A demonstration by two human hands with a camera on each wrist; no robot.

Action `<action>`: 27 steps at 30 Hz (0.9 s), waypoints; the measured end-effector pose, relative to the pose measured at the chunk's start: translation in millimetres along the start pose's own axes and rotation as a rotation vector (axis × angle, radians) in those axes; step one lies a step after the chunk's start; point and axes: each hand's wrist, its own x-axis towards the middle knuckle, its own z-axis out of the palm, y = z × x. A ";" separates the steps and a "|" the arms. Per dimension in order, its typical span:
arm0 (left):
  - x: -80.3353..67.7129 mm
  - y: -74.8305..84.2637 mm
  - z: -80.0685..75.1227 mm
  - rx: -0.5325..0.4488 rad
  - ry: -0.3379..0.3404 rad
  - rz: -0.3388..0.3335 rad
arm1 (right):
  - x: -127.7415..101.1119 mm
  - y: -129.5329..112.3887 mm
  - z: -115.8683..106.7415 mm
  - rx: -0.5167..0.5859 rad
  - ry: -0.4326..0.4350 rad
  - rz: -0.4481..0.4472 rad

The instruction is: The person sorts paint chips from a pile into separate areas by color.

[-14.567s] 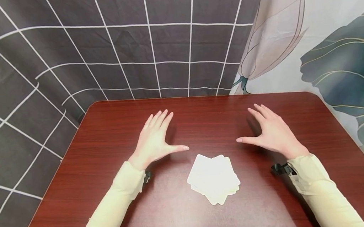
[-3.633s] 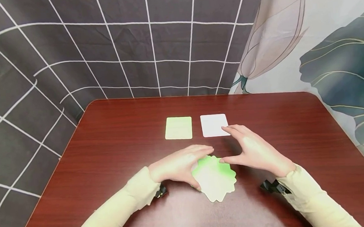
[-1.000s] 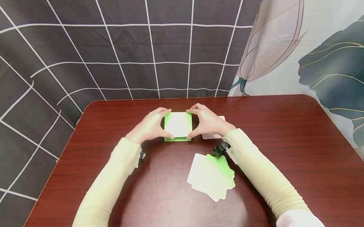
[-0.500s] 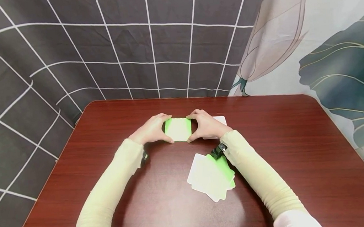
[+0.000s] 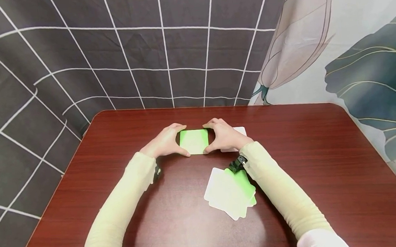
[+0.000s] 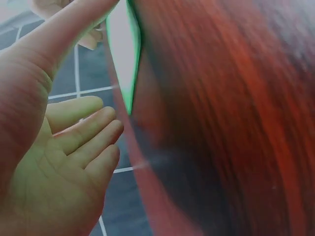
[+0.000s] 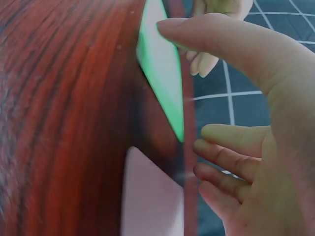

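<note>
Since the frame of a second ago, the green card stack [image 5: 194, 141] has been lowered flat onto the tabletop [image 5: 326, 160] and squared; hardly anything has shifted in the last half second.

Largest first: the dark red tabletop fills the lower half of the head view, with a grid-patterned curtain [image 5: 109, 60] hung behind it at upper left. At lower centre a loose fan of white and green cards [image 5: 229, 192] is spread, partly crossed by the right sleeve [image 5: 280, 194]. Just above centre the green card stack is framed between the left hand [image 5: 164, 141] and the right hand [image 5: 225, 137]. Its side edges are pinched by curled thumb and fingers [image 7: 216, 34] of both hands, as the wrist views confirm. A white card [image 5: 239, 130] lies just right of the stack, mostly hidden behind the right hand.

The step in hand is judged to be the aligning of a newly laid green card on its pile. Release of both hands would be called for next, then a return to the fan at lower centre, where the top card would have to be lifted without the rest being scattered.
</note>
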 end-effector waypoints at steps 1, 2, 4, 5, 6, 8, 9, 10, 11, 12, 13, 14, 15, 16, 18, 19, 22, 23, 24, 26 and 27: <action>-0.9 0.8 -0.6 0.003 0.010 0.001 | -2.0 -1.3 -2.6 0.005 0.014 -0.007; -2.0 2.2 -1.3 0.002 0.023 0.005 | -4.3 -2.9 -5.7 0.011 0.029 -0.015; -5.3 6.6 -3.3 -0.002 0.051 0.014 | -9.7 -4.7 -12.4 0.029 0.058 -0.020; -7.1 9.5 -4.2 -0.008 0.064 0.023 | -12.9 -5.8 -16.2 0.037 0.071 -0.018; -8.9 12.6 -4.5 -0.012 0.073 0.029 | -16.3 -6.7 -19.9 0.038 0.084 -0.014; -12.9 19.5 -4.5 -0.029 0.088 0.049 | -23.4 -7.9 -26.9 0.039 0.107 0.000; -15.0 23.0 -3.9 -0.035 0.092 0.060 | -27.0 -8.2 -30.2 0.038 0.118 0.006; -16.7 26.4 -2.7 -0.036 0.095 0.076 | -31.0 -9.1 -33.6 0.035 0.128 0.010; -18.3 29.8 -1.2 -0.039 0.096 0.091 | -35.0 -10.3 -37.0 0.027 0.139 0.013; -20.0 33.4 0.1 -0.036 0.094 0.104 | -38.7 -10.9 -39.8 0.017 0.151 0.014; -21.6 37.6 1.3 -0.040 0.092 0.122 | -43.0 -11.5 -42.8 0.012 0.162 0.015; -23.3 41.5 2.9 -0.039 0.090 0.137 | -47.8 -12.5 -46.0 0.008 0.169 0.016; -25.2 45.5 4.4 -0.040 0.086 0.150 | -52.3 -13.2 -48.6 0.004 0.177 0.018; -27.2 49.4 5.9 -0.042 0.086 0.167 | -57.0 -14.3 -51.3 0.001 0.184 0.018; -31.5 56.9 8.6 -0.047 0.081 0.188 | -65.5 -14.8 -55.3 -0.012 0.203 0.014; -33.6 60.2 10.0 -0.049 0.080 0.197 | -69.7 -15.1 -57.1 -0.018 0.209 0.011; -39.4 68.5 14.5 -0.047 0.071 0.221 | -81.3 -15.0 -60.9 -0.046 0.230 -0.003; -41.1 70.9 15.9 -0.045 0.061 0.223 | -85.1 -15.0 -61.7 -0.055 0.238 -0.009; -42.7 73.4 17.1 -0.051 0.054 0.226 | -89.4 -15.5 -62.6 -0.062 0.244 -0.012; -45.7 77.7 19.9 -0.056 0.039 0.232 | -97.6 -16.2 -63.6 -0.072 0.257 -0.027; -47.2 80.0 21.1 -0.062 0.031 0.236 | -101.8 -16.6 -63.6 -0.080 0.263 -0.035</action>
